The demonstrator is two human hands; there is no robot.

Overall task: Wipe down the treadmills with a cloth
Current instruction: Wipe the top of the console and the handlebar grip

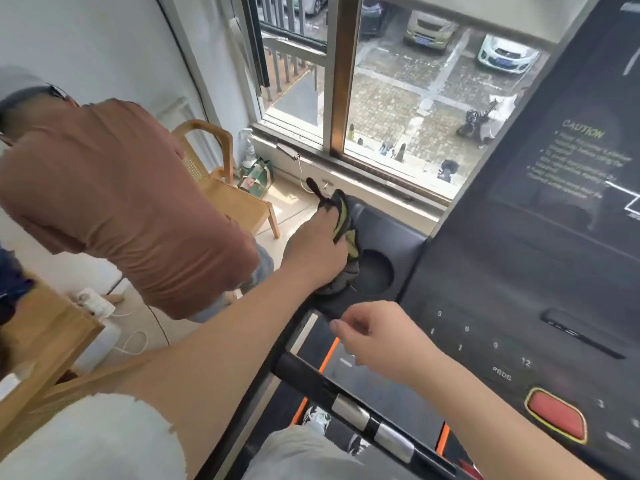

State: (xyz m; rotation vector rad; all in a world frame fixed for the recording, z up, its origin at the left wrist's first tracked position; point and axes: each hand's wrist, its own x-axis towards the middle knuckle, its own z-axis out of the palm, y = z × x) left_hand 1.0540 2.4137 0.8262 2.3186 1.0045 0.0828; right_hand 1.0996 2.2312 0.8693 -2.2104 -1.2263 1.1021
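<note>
Bunched under the left hand (315, 252), the cloth (348, 237) is gripped by curled fingers and pressed onto the left wing of the treadmill console (519, 271). The right hand (377, 344) hovers just off the console's near edge, fingers loosely curled and holding nothing.

The console is a broad slab of matte dark plastic with a glossy black display panel and printed keys. Wiping appears to be at an early stage, on this side wing. Nothing shows whether the panel, the keys or the parts below have been cleaned, and only one treadmill is in view. The belt (381, 386) is dull black rubber edged with orange strips. The handrail (311, 382) is a padded black bar with shiny metal plates. The cup recess (375, 275) is a smooth round well just beside the cloth, which is soft, crumpled grey fabric with yellow-green patches. The stop button (554, 414) is flat red with a yellow rim.
</note>
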